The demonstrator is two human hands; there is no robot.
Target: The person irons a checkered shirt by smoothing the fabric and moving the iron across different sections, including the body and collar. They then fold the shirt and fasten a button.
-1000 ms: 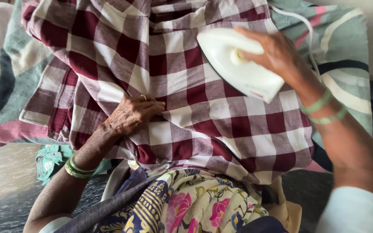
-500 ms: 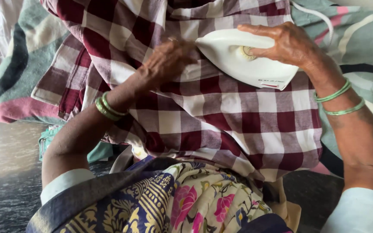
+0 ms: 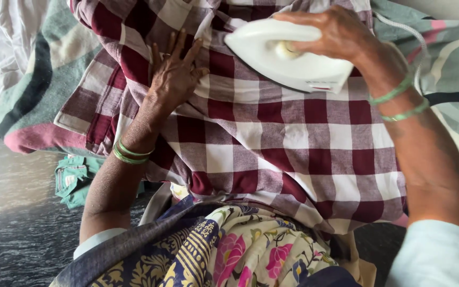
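Soft, even daylight; no harsh glare. Faint shadow under the left hand (image 3: 173, 74) on the checked cloth (image 3: 293, 149). White iron (image 3: 288, 58) slightly overexposed. Focus fairly sharp throughout; mild wide-angle stretch at edges.

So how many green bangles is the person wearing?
4 show: two green bangles on the left wrist and two on the right wrist. More may be hidden on the far sides of the wrists.
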